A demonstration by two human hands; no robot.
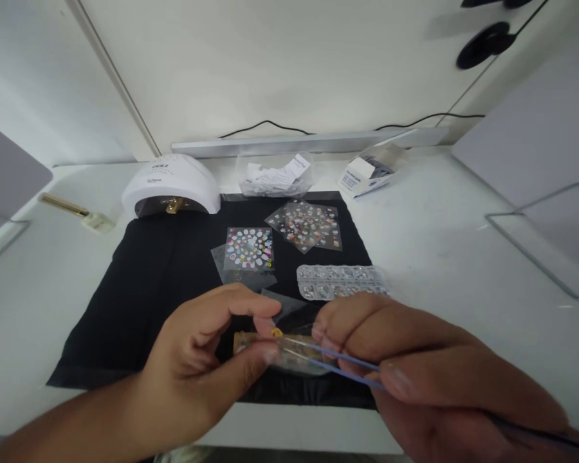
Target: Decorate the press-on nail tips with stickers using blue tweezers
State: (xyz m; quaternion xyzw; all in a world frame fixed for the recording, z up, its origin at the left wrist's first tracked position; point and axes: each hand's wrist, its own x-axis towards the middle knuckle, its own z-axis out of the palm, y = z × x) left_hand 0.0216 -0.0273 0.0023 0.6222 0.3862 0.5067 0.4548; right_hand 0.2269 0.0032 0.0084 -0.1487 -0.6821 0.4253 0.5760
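My right hand (pixel 415 360) grips a pair of thin blue tweezers (pixel 352 366), their two silvery tips pointing left and slightly apart. At the upper tip is a tiny yellow piece (pixel 276 332), which also meets a fingertip of my left hand (pixel 207 354). The left fingers curve toward the thumb, with a gap left between them. Behind the tweezers lies a clear, tan-edged packet or case (pixel 299 360), partly covered by both hands. A clear sheet (pixel 284 305) sits just beyond my fingers.
On the black mat (pixel 139 289) lie a colourful sticker sheet (pixel 248 249), speckled sheets (pixel 313 225) and a clear rhinestone box (pixel 338 281). Behind stand a white nail lamp (pixel 171 183), a tub of packets (pixel 275 177) and an opened carton (pixel 367 172). A gold-handled bottle (pixel 96 222) lies left.
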